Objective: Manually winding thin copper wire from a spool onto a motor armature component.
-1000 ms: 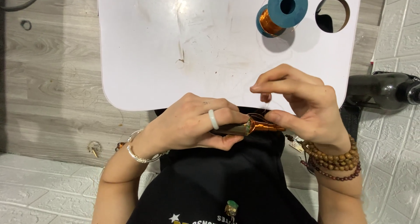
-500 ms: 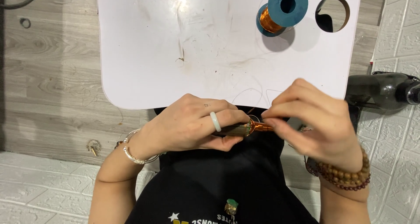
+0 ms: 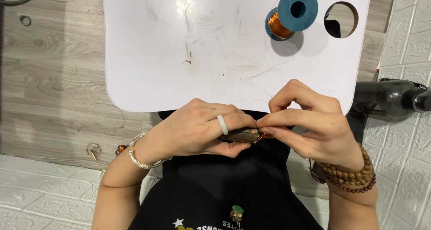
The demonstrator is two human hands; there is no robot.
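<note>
- Grey wood floor and white brick-pattern tiles lie under a white plastic lap table [image 3: 179, 46] with a round hole.
- Left hand [image 3: 197, 131], with a pale ring, is wrapped tight around a small dark metal cylinder part [image 3: 242, 135], just below the table's near edge.
- Right hand [image 3: 310, 122] pinches the shiny orange copper wire [image 3: 264, 135] at the part's end, fingertips closed on it.
- Best, I think: keep the wire snug and the part steady.
- Beyond the hands stands a blue spool of copper wire [image 3: 289, 14].
- Right of the pinch rests a black tool [image 3: 390, 97]. Nothing blocks the hands.
</note>
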